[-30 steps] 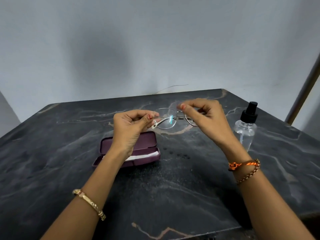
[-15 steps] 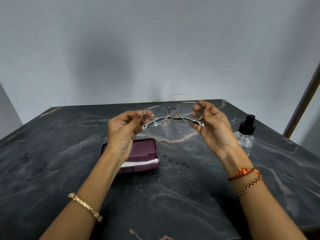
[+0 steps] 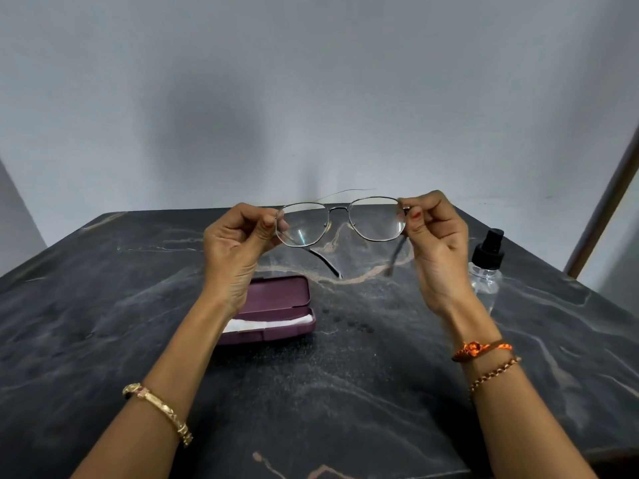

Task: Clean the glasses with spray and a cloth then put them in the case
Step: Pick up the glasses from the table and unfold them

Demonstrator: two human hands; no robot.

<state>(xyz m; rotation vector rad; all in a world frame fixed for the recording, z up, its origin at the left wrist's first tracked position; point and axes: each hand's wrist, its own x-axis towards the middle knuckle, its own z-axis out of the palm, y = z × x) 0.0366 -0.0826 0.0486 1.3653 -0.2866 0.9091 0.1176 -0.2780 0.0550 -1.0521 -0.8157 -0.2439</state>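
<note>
Thin metal-framed glasses [image 3: 340, 221] are held up above the table, lenses facing me and both temple arms unfolded toward me. My left hand [image 3: 238, 236] pinches the left end of the frame. At the frame's right end, my right hand [image 3: 434, 236] pinches the hinge. Below my left wrist lies an open maroon glasses case [image 3: 276, 307] with a white cloth [image 3: 273, 323] in its lower half. A clear spray bottle [image 3: 487, 267] with a black nozzle stands on the table just right of my right hand.
The dark marble table [image 3: 328, 392] stretches toward me, with a few small wet spots [image 3: 356, 324] right of the case. A grey wall stands behind it, and a wooden post [image 3: 605, 209] leans at the far right.
Both hands have lifted the glasses and turned them upright. The temple arms, folded a second ago, now stand open toward me.
</note>
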